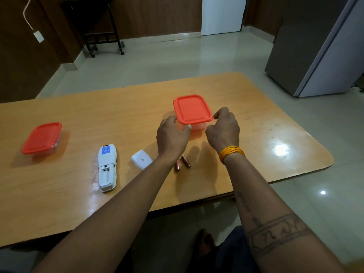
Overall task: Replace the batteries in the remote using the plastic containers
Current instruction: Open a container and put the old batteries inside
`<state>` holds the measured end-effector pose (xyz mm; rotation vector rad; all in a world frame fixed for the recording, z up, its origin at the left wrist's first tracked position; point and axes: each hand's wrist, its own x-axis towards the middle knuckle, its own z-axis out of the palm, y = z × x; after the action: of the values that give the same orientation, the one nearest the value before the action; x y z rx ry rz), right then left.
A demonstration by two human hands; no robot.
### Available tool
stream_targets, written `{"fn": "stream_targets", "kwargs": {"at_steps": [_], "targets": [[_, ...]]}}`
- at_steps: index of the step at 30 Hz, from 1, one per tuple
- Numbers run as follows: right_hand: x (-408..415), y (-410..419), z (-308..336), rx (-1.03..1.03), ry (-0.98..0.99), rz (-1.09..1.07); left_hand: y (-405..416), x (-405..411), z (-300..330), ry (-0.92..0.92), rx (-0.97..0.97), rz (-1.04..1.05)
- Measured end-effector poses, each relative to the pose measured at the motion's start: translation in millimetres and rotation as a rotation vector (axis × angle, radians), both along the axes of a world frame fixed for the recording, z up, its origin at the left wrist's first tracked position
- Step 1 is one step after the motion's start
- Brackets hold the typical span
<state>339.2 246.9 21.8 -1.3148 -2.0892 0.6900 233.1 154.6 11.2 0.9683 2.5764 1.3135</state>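
Two copper-coloured batteries (182,162) are seen lying side by side on the wooden surface (256,146), just behind the left wrist. The red-lidded plastic container (192,109) is gripped between the curled fingers of the left hand (171,137) and right hand (223,130). Left of the left fingers lie the battery cover (141,159), the open remote (107,168) and, well beyond, a second red-lidded container (41,138).

Two containers (193,112) (41,138) (orange-lidded), two batteries (186,161) (177,165), one remote (107,168), one cover (141,159)
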Motion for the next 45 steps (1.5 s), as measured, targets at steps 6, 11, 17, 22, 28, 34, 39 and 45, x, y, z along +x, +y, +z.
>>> {"fn": "stream_targets", "kwargs": {"at_steps": [6, 11, 17, 22, 28, 34, 39, 45], "targets": [[-5.7, 14.5, -16.0, 0.055, -0.119, 0.117, 27.7, -5.1, -2.0, -0.065, -0.006, 0.011], [-8.3, 15.1, -18.8, 0.130, -0.076, 0.132, 28.7, -6.1, -0.1, -0.109, 0.047, 0.033], [-10.3, 5.7, -14.7, 0.321, 0.112, 0.167, 7.1, -21.4, 6.9, -0.188, 0.118, -0.032], [-21.5, -33.3, 10.0, 0.463, 0.255, 0.207, -38.0, -30.4, 14.5, -0.232, 0.147, -0.105], [-33.6, -98.5, 7.9, 0.576, 0.215, 0.284, -90.0, -23.3, 10.1, -0.293, 0.241, -0.051], [-44.6, -147.8, 0.3, 0.536, 0.252, 0.546, -139.0, -23.3, 1.9, -0.353, 0.424, 0.070], [-47.7, -174.3, 7.1, 0.512, 0.214, 0.706, -185.1, -34.5, 6.8, -0.274, 0.423, 0.033], [-60.1, -197.5, 16.4, 0.491, 0.290, 0.734, -221.0, -45.9, 8.6, -0.228, 0.469, 0.070]]}}
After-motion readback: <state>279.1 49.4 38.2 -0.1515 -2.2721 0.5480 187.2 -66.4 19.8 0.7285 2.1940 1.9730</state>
